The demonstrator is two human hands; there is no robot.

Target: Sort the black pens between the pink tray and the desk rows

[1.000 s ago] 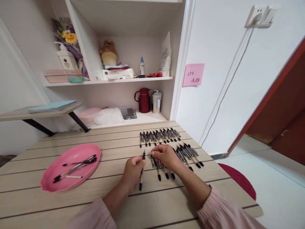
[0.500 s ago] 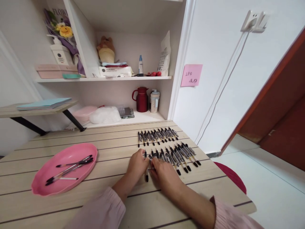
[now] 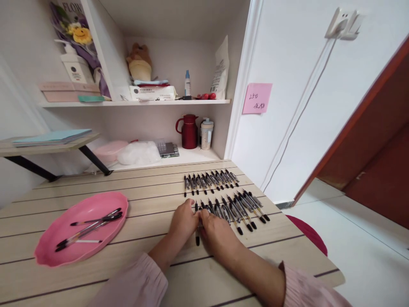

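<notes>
Two rows of black pens lie on the wooden table [image 3: 128, 256]: a far row [image 3: 209, 181] and a near row [image 3: 236, 209]. My left hand [image 3: 183, 221] and my right hand [image 3: 217, 230] rest side by side at the left end of the near row, fingers curled down on one black pen [image 3: 197, 236] that lies flat between them. Both hands press on it against the tabletop. To the left, a pink tray [image 3: 47, 251] holds a few loose pens [image 3: 87, 228].
Behind the table, shelves hold a red jug [image 3: 188, 132], a small cup [image 3: 206, 134], a white bag [image 3: 139, 153] and boxes. A pink sticky note [image 3: 257, 98] hangs on the wall. The table's right edge drops to the floor, where a red mat [image 3: 306, 234] lies.
A second ago my left hand held the pen up off the table. Both hands have since lowered it to the left end of the near row and now rest on it.
</notes>
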